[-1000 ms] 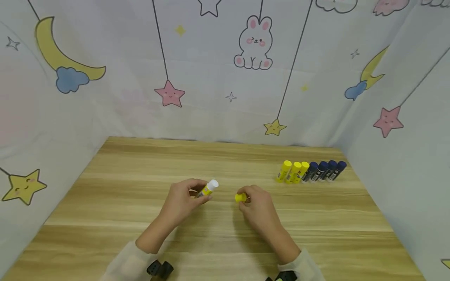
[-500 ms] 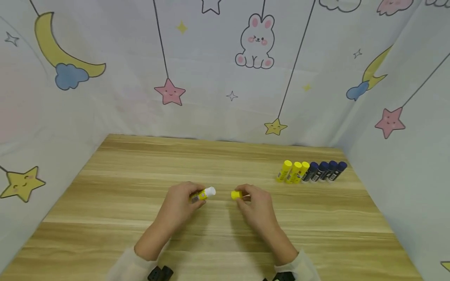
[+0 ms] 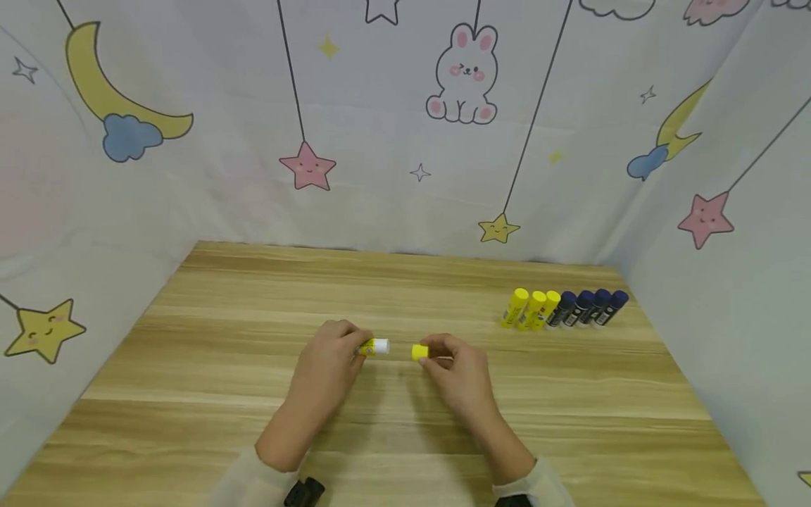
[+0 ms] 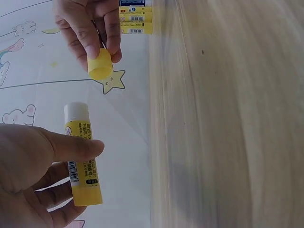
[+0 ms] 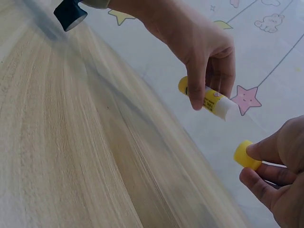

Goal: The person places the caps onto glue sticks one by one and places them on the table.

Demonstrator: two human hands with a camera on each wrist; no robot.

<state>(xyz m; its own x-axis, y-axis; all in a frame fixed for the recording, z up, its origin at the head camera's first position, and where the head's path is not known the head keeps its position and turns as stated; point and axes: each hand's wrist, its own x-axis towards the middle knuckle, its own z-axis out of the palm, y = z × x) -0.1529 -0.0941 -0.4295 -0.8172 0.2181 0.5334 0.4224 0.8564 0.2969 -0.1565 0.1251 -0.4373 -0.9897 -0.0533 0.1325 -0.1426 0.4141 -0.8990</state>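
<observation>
My left hand (image 3: pixel 326 366) grips a yellow glue stick (image 4: pixel 84 161) around its labelled body, thumb across the front. The stick's bare white end (image 3: pixel 380 346) points right, toward the other hand. Between thumb and fingertips, my right hand (image 3: pixel 461 370) pinches a yellow cap (image 3: pixel 420 351). In the head view a small gap separates the cap from the white end, and the two are roughly in line above the table. The left wrist view shows the cap (image 4: pixel 99 65) beyond the white end, apart from it.
At the back right of the wooden table (image 3: pixel 253 282) stand several capped glue sticks in a row. The yellow ones (image 3: pixel 536 310) are on the left, the dark blue ones (image 3: pixel 584 310) on the right. A printed curtain (image 3: pixel 380 197) borders the table's back and sides.
The glue stick has turned from slanting upward to lying nearly level, its white end facing right. The cap has shifted slightly left, narrowing the gap. Both hands keep their hold.
</observation>
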